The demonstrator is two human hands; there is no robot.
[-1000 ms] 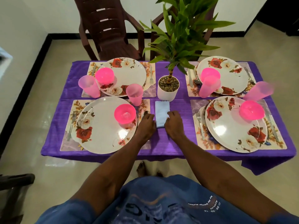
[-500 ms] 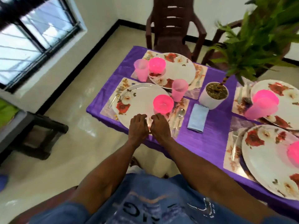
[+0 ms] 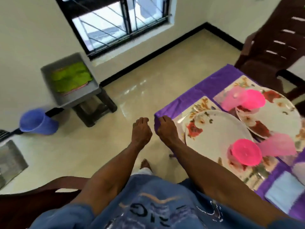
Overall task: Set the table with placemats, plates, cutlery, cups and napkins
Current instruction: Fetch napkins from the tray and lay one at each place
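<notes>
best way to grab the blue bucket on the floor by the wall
Take the blue bucket by its open rim, coming from the table side. It lies tilted with the mouth turned toward the wall, so the rim edge gives the only firm grip. No handle shows.

I see the table under a purple tablecloth [image 3: 194, 95]. On it lie floral placemats [image 3: 200, 103] and a light blue napkin [image 3: 283, 194]. Plates [image 3: 216, 131] sit on the mats.
</notes>
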